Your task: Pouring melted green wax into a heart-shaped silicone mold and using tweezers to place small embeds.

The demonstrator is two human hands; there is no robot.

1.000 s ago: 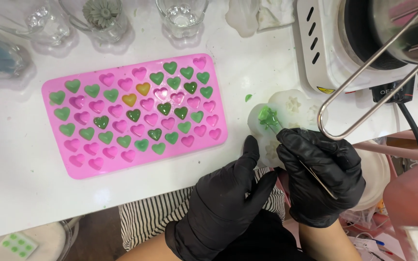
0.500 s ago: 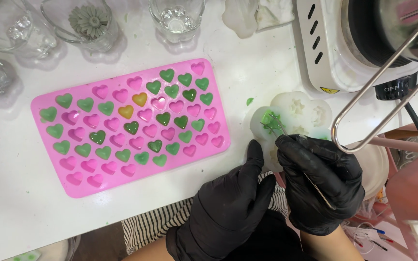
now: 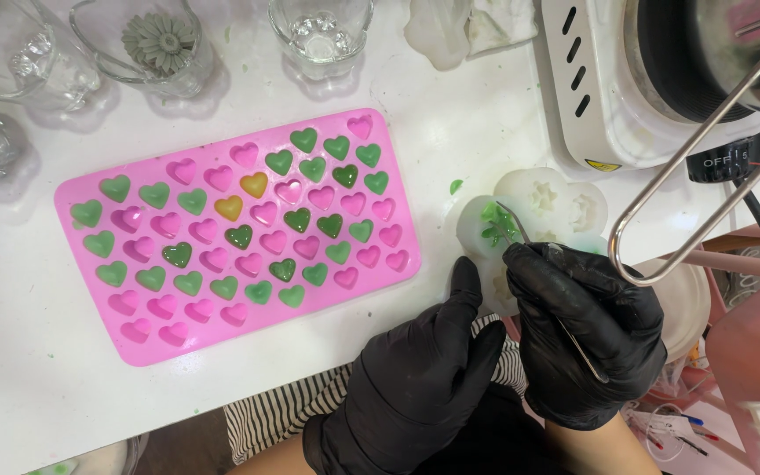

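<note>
- Tweezers: a thin metal pair, pinched in the right hand, their tips resting in a green-filled cavity of the white mould; the shaft runs back across the palm and shows again below the knuckles.
- Right hand: black-gloved, closed around the tweezers, at the near right of the white table, just below the white mould.
- Left hand: black-gloved, loosely curled and holding nothing (only its back shows); the thumb points up towards the white mould's near edge, and whether it touches the mould cannot be told.
- White mould: a pale, lobed silicone piece lying flat on the table between the pink tray and the hotplate; one cavity holds green material, the others look white.
- Pink heart mould: a rectangular silicone tray to the left of the hands, slightly tilted; many heart cavities hold green fill in light and dark shades, two hold yellow, the remainder are pink.
- Hotplate: a white electric unit at the far right with a dark pot on it; a looped wire handle reaches over the table edge above the right hand.
- Glass cups: a row along the far edge, one containing a grey flower-shaped piece.
- Striped fabric: visible below the table edge, beside the left wrist.
</note>
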